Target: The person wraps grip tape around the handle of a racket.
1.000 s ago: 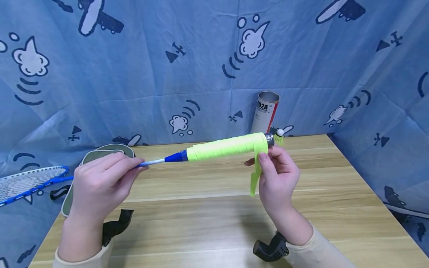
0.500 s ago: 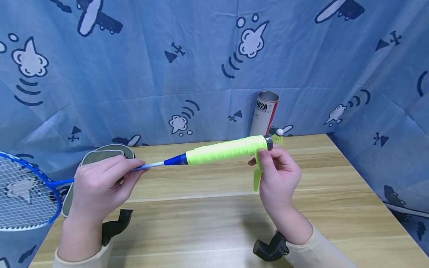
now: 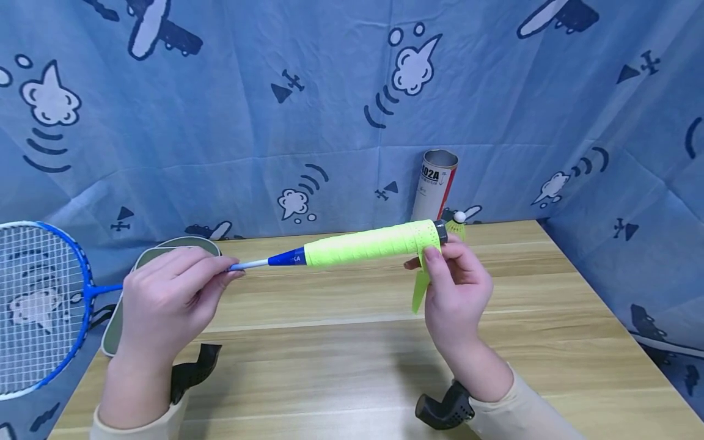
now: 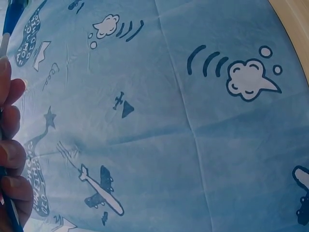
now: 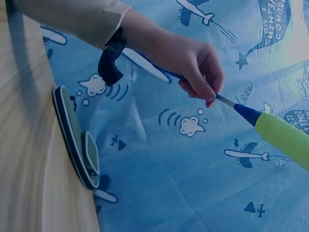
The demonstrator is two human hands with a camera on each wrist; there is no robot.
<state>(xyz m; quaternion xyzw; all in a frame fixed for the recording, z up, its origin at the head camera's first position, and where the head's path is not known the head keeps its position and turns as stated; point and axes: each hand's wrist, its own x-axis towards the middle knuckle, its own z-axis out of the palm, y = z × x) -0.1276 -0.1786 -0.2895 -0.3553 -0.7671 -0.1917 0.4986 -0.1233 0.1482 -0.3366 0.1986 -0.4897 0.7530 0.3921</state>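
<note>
A blue badminton racket (image 3: 250, 264) is held level above the table in the head view, its strung head (image 3: 44, 308) at the far left. My left hand (image 3: 170, 299) pinches the thin shaft between thumb and fingers. Bright yellow-green overgrip tape (image 3: 368, 244) covers the handle in overlapping turns up to the dark butt end (image 3: 440, 231). Near that end my right hand (image 3: 456, 287) pinches the tape, whose loose tail (image 3: 420, 290) hangs below the handle. The right wrist view shows the wrapped handle (image 5: 282, 137) and the left hand (image 5: 193, 67) on the shaft.
A grey-green racket case (image 3: 112, 333) lies at the table's left, partly behind the left hand. A white shuttlecock tube (image 3: 433, 189) stands at the back, with a yellow shuttlecock (image 3: 458, 224) beside it. Blue printed cloth (image 3: 330, 110) hangs behind the wooden table (image 3: 341, 366).
The racket has rolled about its shaft, so the strung head turns from nearly edge-on to facing the camera. The tape tail looks shorter. Both hands stay in nearly the same places.
</note>
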